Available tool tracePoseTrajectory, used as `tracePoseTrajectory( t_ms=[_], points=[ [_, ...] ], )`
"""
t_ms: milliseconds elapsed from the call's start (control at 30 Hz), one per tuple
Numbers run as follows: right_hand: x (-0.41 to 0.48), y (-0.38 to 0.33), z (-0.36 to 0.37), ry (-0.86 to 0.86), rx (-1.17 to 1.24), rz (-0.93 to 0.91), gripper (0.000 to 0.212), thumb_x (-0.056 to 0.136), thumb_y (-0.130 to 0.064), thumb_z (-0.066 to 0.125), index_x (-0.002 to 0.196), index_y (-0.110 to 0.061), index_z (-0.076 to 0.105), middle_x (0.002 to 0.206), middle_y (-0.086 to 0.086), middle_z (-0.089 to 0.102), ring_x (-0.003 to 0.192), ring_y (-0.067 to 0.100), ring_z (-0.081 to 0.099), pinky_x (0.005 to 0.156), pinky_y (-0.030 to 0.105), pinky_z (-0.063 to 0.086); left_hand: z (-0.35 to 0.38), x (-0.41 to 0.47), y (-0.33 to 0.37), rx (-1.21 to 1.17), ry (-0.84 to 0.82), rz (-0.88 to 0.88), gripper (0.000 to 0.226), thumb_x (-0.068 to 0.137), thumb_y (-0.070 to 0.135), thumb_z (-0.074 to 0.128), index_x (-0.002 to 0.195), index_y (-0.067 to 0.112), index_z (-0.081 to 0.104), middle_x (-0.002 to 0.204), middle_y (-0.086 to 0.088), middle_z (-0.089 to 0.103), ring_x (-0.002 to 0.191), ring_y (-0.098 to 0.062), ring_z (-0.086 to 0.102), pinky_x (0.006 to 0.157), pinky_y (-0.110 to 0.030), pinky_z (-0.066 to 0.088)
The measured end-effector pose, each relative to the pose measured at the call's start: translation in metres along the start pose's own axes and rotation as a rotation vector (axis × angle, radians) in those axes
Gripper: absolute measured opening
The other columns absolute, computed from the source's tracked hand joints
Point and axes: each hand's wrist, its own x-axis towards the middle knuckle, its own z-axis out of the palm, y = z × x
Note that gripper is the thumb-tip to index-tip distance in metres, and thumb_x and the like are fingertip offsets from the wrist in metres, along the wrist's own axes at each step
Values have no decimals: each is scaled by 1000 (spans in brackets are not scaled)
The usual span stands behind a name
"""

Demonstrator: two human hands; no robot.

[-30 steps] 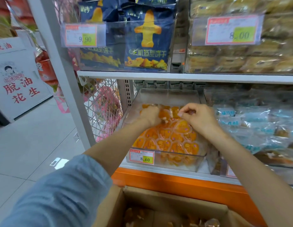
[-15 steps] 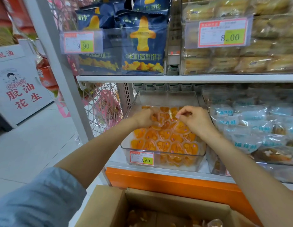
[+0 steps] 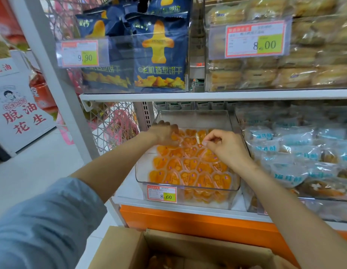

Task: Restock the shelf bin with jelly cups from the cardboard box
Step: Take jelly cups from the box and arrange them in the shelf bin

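Shop aisle [image 3: 42, 162], white shelf [image 3: 124, 193] — clear bin [image 3: 194, 119] holds orange jelly cups [image 3: 188, 166]; box [image 3: 188, 247] open below. Right hand [image 3: 227, 148] pinches one cup [image 3: 199, 136]; left hand [image 3: 163, 133] curls over rear cups — grip unclear.

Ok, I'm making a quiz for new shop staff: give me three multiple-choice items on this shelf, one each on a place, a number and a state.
1. The clear plastic shelf bin of orange jelly cups sits: A on the floor; B below the dark blue biscuit bags; C in a trolley.
2. Its price tag reads: A 5.50; B 2.00; C 8.60.
3. The brown cardboard box is: A open; B taped shut; C flattened.
B: the bags stand above it. C: printed on the tag. A: its inside is in view.
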Motion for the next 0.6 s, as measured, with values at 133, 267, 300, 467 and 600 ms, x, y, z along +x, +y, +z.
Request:
tracePoseTrajectory(
  t_ms=[133, 267, 300, 467, 600],
  points=[
    [3, 3, 0, 3, 23, 17, 11, 85, -15, 68, 75, -20, 66, 63, -19, 53, 54, -2, 47, 52, 2, 36, -13, 3, -12, -74, -201, 142, 78, 76, 44, 72, 141, 26, 33, 143, -1, 39, 130, -23, 37, 107, -36, 32],
    [4, 3, 1, 8, 51, 33, 13, 84, -15, 69, 74, -21, 65, 64, -20, 53, 57, -2, 48, 52, 1, 36, -12, 6, -20, -44, -171, 166, 70, 73, 46, 75, 134, 29, 44, 131, -3, 48, 122, -23, 44, 100, -31, 36],
    [5, 3, 1, 7, 54, 35, 13, 84, -15, 69, 74, -22, 65, 65, -21, 53, 58, -3, 49, 53, 1, 35, -11, 7, -21, -10, -131, 155, 65, 76, 47, 71, 133, 30, 45, 128, -3, 50, 119, -23, 45, 99, -31, 35],
    [4, 3, 1, 14, 97, 15, 16, 83, -12, 69, 71, -21, 65, 67, -18, 56, 58, -9, 53, 55, 0, 36, -10, 20, -25, 66, 151, -52, 66, 69, 72, 53, 124, 36, 48, 121, -2, 54, 121, -25, 39, 102, -37, 23],
    [4, 3, 0, 8, 85, 17, 17, 85, -14, 67, 72, -23, 63, 67, -20, 55, 59, -7, 49, 55, 0, 37, -6, 34, -24, -22, 227, -189, 67, 74, 61, 64, 129, 26, 46, 132, -8, 50, 131, -27, 31, 112, -45, 12]
  ],
)
